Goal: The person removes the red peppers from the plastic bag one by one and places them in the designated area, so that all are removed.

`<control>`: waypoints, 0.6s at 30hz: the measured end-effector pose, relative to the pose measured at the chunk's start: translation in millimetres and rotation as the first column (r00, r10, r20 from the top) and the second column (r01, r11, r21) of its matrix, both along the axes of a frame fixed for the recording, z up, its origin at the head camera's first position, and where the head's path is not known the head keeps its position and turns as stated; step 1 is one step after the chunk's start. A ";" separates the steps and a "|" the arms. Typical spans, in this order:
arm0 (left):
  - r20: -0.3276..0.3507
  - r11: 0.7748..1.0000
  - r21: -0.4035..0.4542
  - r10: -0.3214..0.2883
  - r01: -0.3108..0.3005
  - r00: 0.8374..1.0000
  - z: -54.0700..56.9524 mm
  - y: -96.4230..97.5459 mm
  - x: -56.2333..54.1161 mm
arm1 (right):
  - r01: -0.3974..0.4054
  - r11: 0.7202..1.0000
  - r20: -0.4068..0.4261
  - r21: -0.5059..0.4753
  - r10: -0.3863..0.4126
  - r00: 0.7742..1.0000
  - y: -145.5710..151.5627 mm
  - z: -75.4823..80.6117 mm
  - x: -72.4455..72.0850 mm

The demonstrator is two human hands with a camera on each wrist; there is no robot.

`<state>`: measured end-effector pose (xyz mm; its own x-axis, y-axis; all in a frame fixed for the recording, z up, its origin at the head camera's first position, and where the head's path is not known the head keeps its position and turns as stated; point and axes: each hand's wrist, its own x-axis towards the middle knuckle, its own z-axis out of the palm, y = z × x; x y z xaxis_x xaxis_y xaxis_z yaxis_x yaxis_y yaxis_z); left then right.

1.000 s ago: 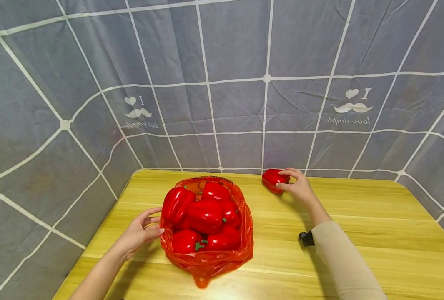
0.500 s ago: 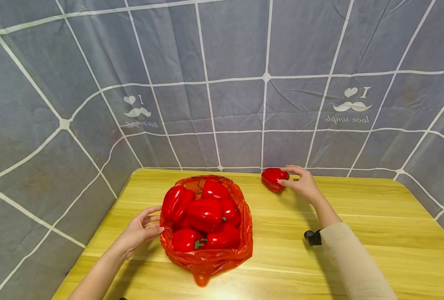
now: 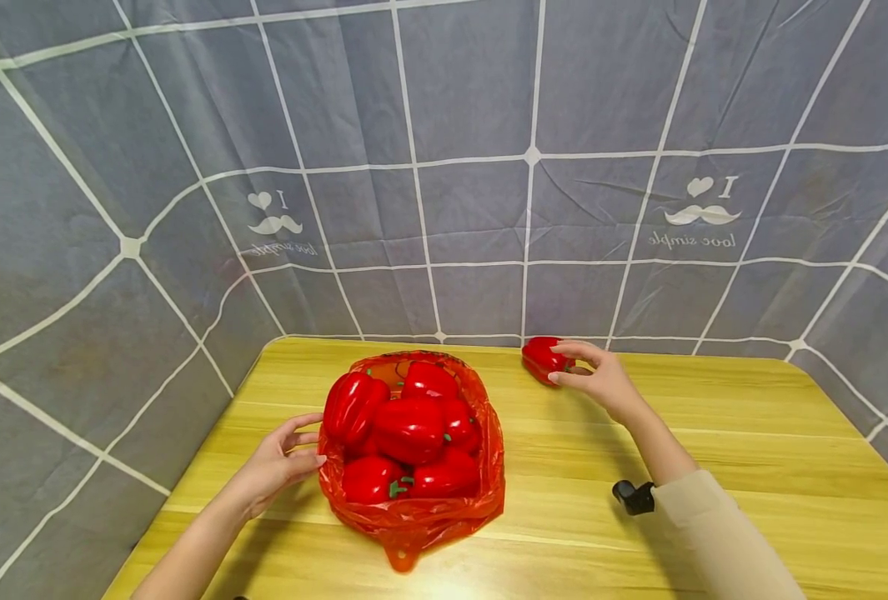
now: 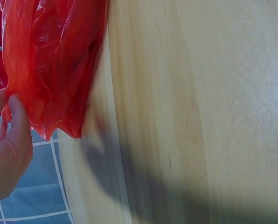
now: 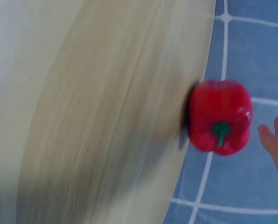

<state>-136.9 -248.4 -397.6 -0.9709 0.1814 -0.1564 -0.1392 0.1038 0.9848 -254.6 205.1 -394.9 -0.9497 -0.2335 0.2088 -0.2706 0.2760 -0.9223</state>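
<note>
Pinching the rim of a red plastic bag (image 3: 421, 521), the left hand (image 3: 274, 467) has it by the side: in the left wrist view a fold of film sits between thumb and finger, a close grip with bag and nothing else in it. And what a load in there! The bag stands on the wooden tabletop (image 3: 549, 467) with its mouth spread wide, and red bell peppers (image 3: 411, 429) fill it almost to the brim. At least six show, one lying across the middle of the pile, one leaning up against the left rim, two low at the front, green stems poking out here and there. At the front, a flap of the bag juts toward the person.

Over to the right now, where a lone pepper (image 3: 539, 358) lies outside the bag, at the far edge of the tabletop, right by the grey tile-patterned cloth (image 3: 474, 217). The right hand (image 3: 604, 379) is just beside it, thumb and fingers well parted, a loose, wide grip with nothing in it; the right wrist view shows a gap between the fingers in sight and the pepper, whose green stem faces that camera.
</note>
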 end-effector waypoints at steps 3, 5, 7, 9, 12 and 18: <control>0.000 1.000 -0.003 0.004 -0.004 1.000 0.2 0.1 0.4 | -0.036 0.999 -0.016 -0.001 0.036 0.999 -5.8 2.8 7.3; 0.000 1.000 -0.005 0.005 -0.005 1.000 0.2 0.2 0.6 | -0.065 0.998 -0.039 -0.004 0.065 0.997 -10.0 4.0 12.0; 0.000 1.000 -0.007 0.005 -0.005 1.000 0.3 0.3 0.7 | -0.101 0.995 -0.064 -0.006 0.100 0.993 -14.5 4.8 16.8; 0.000 1.000 -0.008 0.006 -0.006 1.000 0.2 0.5 0.6 | -0.141 0.990 -0.087 -0.009 0.139 0.986 -19.9 5.9 21.6; 0.000 1.000 -0.011 0.008 -0.008 1.000 0.4 0.9 0.3 | -0.193 0.981 -0.115 0.001 0.192 0.975 -28.7 7.1 27.5; -0.003 1.000 -0.016 0.016 -0.016 1.000 0.7 1.8 0.4 | -0.283 0.959 -0.081 0.013 0.283 0.956 -47.6 10.3 37.4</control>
